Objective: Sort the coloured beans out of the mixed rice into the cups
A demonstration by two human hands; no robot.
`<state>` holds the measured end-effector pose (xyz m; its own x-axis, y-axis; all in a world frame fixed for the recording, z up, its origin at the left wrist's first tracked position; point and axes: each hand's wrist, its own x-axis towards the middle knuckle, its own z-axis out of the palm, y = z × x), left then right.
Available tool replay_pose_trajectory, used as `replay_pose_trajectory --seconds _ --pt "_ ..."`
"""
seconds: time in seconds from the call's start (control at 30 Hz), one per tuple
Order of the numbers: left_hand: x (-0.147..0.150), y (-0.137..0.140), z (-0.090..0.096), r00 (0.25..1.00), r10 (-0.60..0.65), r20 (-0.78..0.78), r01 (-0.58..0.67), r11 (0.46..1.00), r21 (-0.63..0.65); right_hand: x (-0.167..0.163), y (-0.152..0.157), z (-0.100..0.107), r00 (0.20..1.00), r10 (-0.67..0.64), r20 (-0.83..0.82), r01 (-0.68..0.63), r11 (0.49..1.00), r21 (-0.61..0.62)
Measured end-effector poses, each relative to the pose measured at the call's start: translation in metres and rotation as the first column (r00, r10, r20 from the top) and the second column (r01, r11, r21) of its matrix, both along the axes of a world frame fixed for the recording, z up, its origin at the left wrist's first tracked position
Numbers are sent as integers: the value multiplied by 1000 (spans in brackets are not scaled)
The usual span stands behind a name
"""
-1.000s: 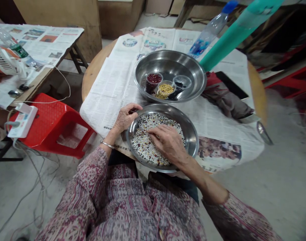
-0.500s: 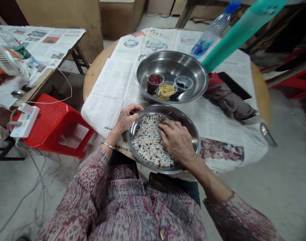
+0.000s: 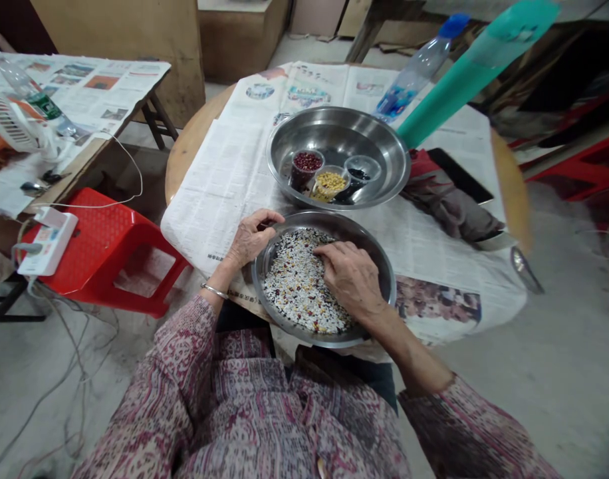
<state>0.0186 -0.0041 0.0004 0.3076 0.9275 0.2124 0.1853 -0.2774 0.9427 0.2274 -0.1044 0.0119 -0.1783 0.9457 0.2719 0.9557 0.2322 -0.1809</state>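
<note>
A steel basin (image 3: 354, 226) at the table's near edge holds mixed grains (image 3: 293, 283), mostly white, with black, yellow and dark red bits. My left hand (image 3: 252, 238) is curled on the basin's left rim, its thumb and forefinger closed there. Inside the basin, my right hand (image 3: 352, 276) rests low over the grains. Its fingers are bent and pinched together at the tips; whatever lies between them is hidden. Behind stands a larger steel basin (image 3: 334, 126) with three clear cups: one of red beans (image 3: 307, 161), one of yellow beans (image 3: 329, 181), one of black beans (image 3: 360, 174).
Newspaper (image 3: 219, 173) covers the round table. To the right lie a crumpled grey-and-red cloth (image 3: 449, 203) and a dark flat phone-like object (image 3: 461, 174). A plastic bottle (image 3: 414, 73) and a green tube (image 3: 474, 76) stand behind. A red stool (image 3: 105, 246) bears a power strip (image 3: 49, 241).
My right hand's fingers have drawn closer together, with the fingertips still at the grains. My left hand stays on the rim. The view has shifted slightly.
</note>
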Motion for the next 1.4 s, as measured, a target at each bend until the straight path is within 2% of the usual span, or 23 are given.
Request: replay_pose_trajectory --seconds 0.17,0.37,0.57,0.77,0.9,1.07,1.13,1.27,1.4 --pt "0 0 0 1000 3 -6 -3 1000 -2 1 6 -1 999 -4 -52 5 1000 18" --pt "0 -1 2 1000 13 -15 -13 1000 3 2 15 -1 990 -29 -140 24 999 -37" --pt "0 -2 3 1000 9 2 -9 1000 -8 1 10 3 983 -6 -186 4 1000 -14" --pt "0 -1 0 1000 10 -4 -10 1000 -17 -24 -12 20 933 148 -329 -163 986 -19" --pt "1 1 -1 1000 16 -5 -16 1000 -3 -48 -28 18 899 293 -325 -334 939 -77" --pt "0 2 -3 1000 15 6 -15 1000 -5 -52 -36 14 880 377 -289 -428 893 -138" --pt "0 3 -4 1000 11 10 -11 1000 -5 -46 -34 17 887 349 -301 -404 903 -143" --pt "0 3 -4 1000 9 16 -9 1000 -7 -27 -26 22 929 226 -293 -270 955 -119" --pt "0 2 -2 1000 9 15 -9 1000 -9 -11 -18 18 975 112 -190 -124 991 -55"
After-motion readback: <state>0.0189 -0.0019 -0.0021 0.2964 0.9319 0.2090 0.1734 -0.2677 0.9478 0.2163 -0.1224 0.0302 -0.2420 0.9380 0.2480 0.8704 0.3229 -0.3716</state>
